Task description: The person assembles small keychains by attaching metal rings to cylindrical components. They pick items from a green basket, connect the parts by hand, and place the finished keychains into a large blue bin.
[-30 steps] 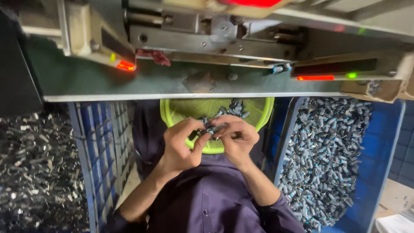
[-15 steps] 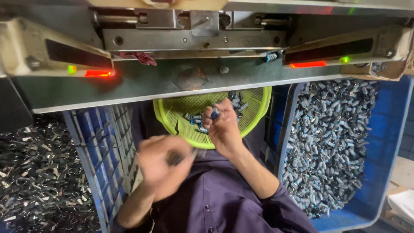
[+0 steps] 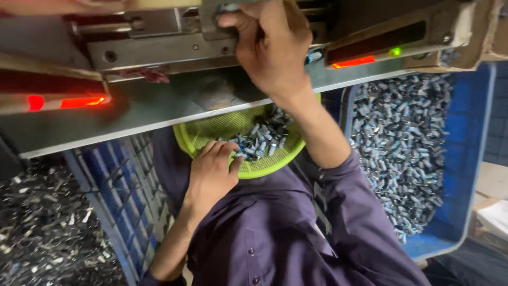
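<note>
Small metal parts [image 3: 264,139]: a loose heap of grey-and-blue cylinders lying in the green basket on the person's lap, below the front edge of the machine
Machine [image 3: 174,42]: grey metal press across the top of the view — a flat steel tabletop [image 3: 159,108] in front of it, red lights glowing at left and right, one green light at right
Blue crate [image 3: 465,159]: at the person's right, filled with many more of the same small parts
Dark scrap pile [image 3: 42,228]: at the person's left, beyond a blue slatted crate wall [image 3: 116,185]
Green basket [image 3: 211,135]: round, lime plastic mesh, partly tucked under the tabletop edge
Right hand [image 3: 272,47]: raised to the machine's metal block, fingers curled over its top; whether the grip pinches a part there I cannot tell
Left hand [image 3: 211,175]: resting on the basket's near rim, fingers bent together — thumb and fingertips touching the parts at the heap's edge, no part clearly held
</note>
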